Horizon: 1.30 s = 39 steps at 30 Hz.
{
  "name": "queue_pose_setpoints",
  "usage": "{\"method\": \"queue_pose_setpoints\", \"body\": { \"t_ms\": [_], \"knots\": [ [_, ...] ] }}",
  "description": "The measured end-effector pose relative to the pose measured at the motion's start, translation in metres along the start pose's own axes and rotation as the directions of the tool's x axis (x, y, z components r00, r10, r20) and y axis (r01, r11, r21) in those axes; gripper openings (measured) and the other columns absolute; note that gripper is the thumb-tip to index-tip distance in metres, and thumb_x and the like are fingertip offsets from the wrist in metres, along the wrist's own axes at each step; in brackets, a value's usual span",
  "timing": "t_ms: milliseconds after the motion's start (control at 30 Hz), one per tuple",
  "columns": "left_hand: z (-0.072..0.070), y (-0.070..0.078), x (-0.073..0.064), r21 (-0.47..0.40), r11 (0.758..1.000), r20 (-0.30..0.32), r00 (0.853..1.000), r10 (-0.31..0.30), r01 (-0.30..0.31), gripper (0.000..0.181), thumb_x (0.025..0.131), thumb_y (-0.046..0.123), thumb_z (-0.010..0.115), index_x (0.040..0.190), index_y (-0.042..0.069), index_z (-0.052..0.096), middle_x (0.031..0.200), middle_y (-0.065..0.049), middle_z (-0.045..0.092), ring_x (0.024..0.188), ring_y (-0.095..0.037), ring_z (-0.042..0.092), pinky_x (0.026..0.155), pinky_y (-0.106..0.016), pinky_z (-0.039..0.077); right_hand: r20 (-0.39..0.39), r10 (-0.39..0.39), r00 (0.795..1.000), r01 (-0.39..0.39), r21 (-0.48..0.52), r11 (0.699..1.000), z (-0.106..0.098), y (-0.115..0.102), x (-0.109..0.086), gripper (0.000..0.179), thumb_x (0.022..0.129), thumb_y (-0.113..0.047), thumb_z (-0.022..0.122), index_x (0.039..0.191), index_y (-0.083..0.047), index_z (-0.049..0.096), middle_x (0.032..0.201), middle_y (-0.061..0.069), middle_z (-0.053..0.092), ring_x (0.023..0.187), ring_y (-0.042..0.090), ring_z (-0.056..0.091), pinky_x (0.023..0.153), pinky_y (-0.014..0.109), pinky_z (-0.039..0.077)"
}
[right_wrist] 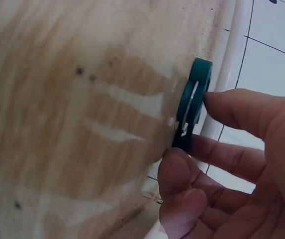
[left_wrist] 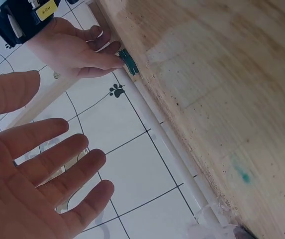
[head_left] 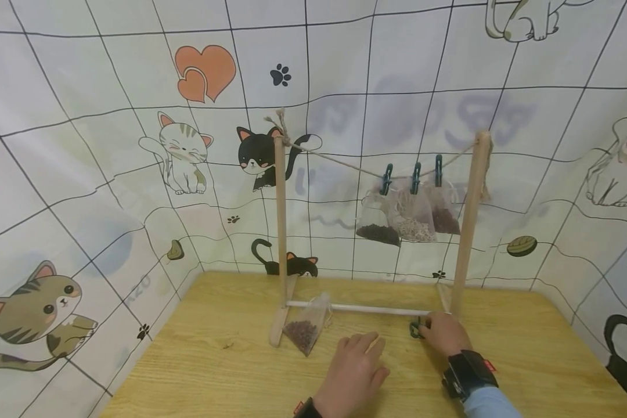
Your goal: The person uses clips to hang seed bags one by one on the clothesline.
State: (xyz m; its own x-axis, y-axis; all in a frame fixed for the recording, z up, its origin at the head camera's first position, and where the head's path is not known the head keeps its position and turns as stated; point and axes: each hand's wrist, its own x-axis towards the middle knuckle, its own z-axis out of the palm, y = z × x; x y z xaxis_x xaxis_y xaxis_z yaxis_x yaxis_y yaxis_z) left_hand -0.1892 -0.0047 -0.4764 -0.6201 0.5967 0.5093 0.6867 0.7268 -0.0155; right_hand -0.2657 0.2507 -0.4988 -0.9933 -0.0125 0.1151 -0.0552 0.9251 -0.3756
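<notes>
At the right end of the rack's low white rod, my right hand (head_left: pixel 446 334) pinches a dark green clothespin (right_wrist: pixel 194 102) between thumb and fingers, close over the table. In the head view the clothespin overlaps the rod. My left hand (head_left: pixel 351 374) hovers over the front of the table, fingers spread and holding nothing; its palm shows in the left wrist view. To its left a small mesh bag (head_left: pixel 307 331) with dark reddish contents sits on the table against the rack's left foot. Three similar bags hang from the string: one dark (head_left: pixel 378 226), one pale (head_left: pixel 415 223), one reddish (head_left: pixel 443 215).
The wooden rack has a left post (head_left: pixel 281 220) and a right post (head_left: pixel 472 220). A sagging string (head_left: pixel 339 161) joins their tops. Green clothespins (head_left: pixel 415 177) hold the hanging bags. Behind the wooden table (head_left: pixel 204 348) hangs a cat-patterned cloth (head_left: pixel 120 191).
</notes>
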Motion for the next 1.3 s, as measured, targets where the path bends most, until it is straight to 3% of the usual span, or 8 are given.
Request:
{"method": "queue_pose_setpoints", "body": {
  "t_ms": [433,600,700,800,1000,1067,1167,1300],
  "knots": [
    [0.002,-0.009,0.000,-0.148,0.988,-0.011,0.999,-0.047,0.045,0.043,0.090,0.035,0.057,0.125,0.010,0.055,0.123,-0.005,0.059,0.110,-0.018,0.056,0.089,-0.038,0.045,-0.009,0.019,1.000,-0.018,0.098,0.995,-0.003,-0.004,-0.006,0.010,0.072,-0.019,0.069,0.071,-0.011,0.063,0.067,-0.001,0.056,0.061,0.015,0.047,0.052,0.029,0.038],
    [-0.002,-0.016,0.005,-0.315,0.934,0.083,0.985,-0.153,0.171,0.045,0.093,0.039,0.052,0.128,0.011,0.054,0.124,-0.004,0.059,0.112,-0.019,0.056,0.092,-0.038,0.044,-0.091,-0.027,0.996,0.042,0.164,0.986,-0.010,-0.020,-0.018,0.017,0.074,-0.021,0.071,0.088,-0.012,0.070,0.079,-0.001,0.065,0.070,0.012,0.055,0.060,0.030,0.046],
    [-0.004,-0.018,0.010,-0.444,0.856,0.144,0.963,-0.226,0.267,0.045,0.093,0.043,0.049,0.126,0.013,0.056,0.119,-0.003,0.061,0.107,-0.017,0.058,0.087,-0.031,0.046,-0.203,-0.095,0.974,0.141,0.226,0.964,-0.014,-0.034,-0.027,0.021,0.074,-0.019,0.072,0.094,-0.012,0.070,0.081,-0.002,0.066,0.070,0.008,0.058,0.062,0.027,0.049],
    [-0.005,-0.019,0.015,-0.591,0.732,0.196,0.940,-0.279,0.340,0.045,0.093,0.046,0.048,0.123,0.014,0.059,0.109,0.000,0.065,0.094,-0.010,0.060,0.076,-0.023,0.047,-0.336,-0.180,0.924,0.277,0.266,0.923,-0.016,-0.048,-0.037,0.021,0.073,-0.014,0.073,0.094,-0.015,0.069,0.080,-0.004,0.065,0.068,0.003,0.057,0.060,0.023,0.049],
    [-0.006,-0.019,0.021,-0.816,0.358,0.349,0.881,-0.320,0.453,0.042,0.092,0.049,0.048,0.112,0.016,0.066,0.092,0.005,0.069,0.077,-0.006,0.062,0.066,-0.026,0.050,-0.530,-0.341,0.776,0.528,0.252,0.811,-0.015,-0.069,-0.051,0.035,0.068,-0.003,0.076,0.099,-0.016,0.066,0.084,-0.008,0.061,0.068,-0.003,0.055,0.056,0.018,0.048],
    [-0.008,-0.018,0.023,-0.845,0.252,0.392,0.867,-0.307,0.472,0.041,0.092,0.047,0.049,0.109,0.015,0.067,0.089,0.001,0.069,0.074,-0.011,0.064,0.064,-0.029,0.051,-0.562,-0.372,0.739,0.576,0.240,0.781,-0.014,-0.074,-0.054,0.039,0.066,-0.001,0.076,0.101,-0.016,0.066,0.086,-0.007,0.061,0.068,-0.002,0.056,0.057,0.017,0.048],
    [-0.009,-0.019,0.023,-0.863,0.175,0.417,0.864,-0.283,0.474,0.039,0.092,0.045,0.049,0.107,0.013,0.068,0.090,-0.003,0.070,0.073,-0.015,0.064,0.064,-0.032,0.052,-0.584,-0.400,0.706,0.606,0.205,0.769,-0.012,-0.078,-0.056,0.041,0.067,-0.001,0.076,0.102,-0.017,0.065,0.089,-0.007,0.061,0.069,-0.001,0.056,0.059,0.015,0.047],
    [-0.008,-0.020,0.022,-0.871,0.143,0.424,0.866,-0.264,0.470,0.035,0.093,0.042,0.051,0.105,0.015,0.068,0.092,-0.002,0.069,0.074,-0.015,0.063,0.066,-0.031,0.052,-0.580,-0.425,0.695,0.620,0.185,0.762,-0.008,-0.081,-0.058,0.040,0.070,-0.004,0.075,0.104,-0.020,0.063,0.093,-0.006,0.061,0.071,0.001,0.057,0.060,0.015,0.047]
  ]
}}
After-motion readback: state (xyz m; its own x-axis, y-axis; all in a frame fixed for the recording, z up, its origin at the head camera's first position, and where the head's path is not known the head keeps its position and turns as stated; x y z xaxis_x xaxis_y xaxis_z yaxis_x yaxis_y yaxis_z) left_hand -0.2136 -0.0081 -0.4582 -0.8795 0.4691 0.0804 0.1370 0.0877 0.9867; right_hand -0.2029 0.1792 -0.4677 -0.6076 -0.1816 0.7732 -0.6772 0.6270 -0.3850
